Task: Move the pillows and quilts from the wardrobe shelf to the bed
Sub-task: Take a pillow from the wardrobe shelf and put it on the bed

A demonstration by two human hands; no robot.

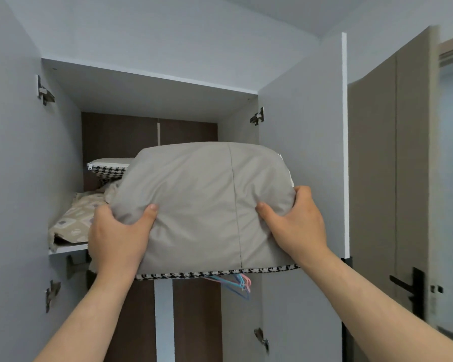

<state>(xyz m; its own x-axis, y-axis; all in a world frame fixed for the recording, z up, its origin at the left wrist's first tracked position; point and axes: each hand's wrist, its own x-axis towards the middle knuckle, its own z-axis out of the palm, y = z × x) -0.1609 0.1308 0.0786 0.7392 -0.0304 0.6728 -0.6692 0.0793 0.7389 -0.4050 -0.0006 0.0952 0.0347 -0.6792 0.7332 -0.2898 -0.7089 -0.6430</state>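
Observation:
A grey pillow [207, 199] with a houndstooth edge along its bottom fills the middle of the view, half out of the upper wardrobe compartment. My left hand [118, 236] grips its lower left corner and my right hand [296, 226] grips its lower right side. Behind it on the wardrobe shelf [67, 249] lies a beige patterned quilt [73, 220]. Further back on that shelf sits a second pillow [107, 169] with a houndstooth side and a zip. The bed is out of view.
Both wardrobe doors stand open: the left door [13, 178] and the right door [304, 152]. Pink and blue hangers [236, 283] hang below the shelf. A beige room door [392, 178] with a black handle is at the right.

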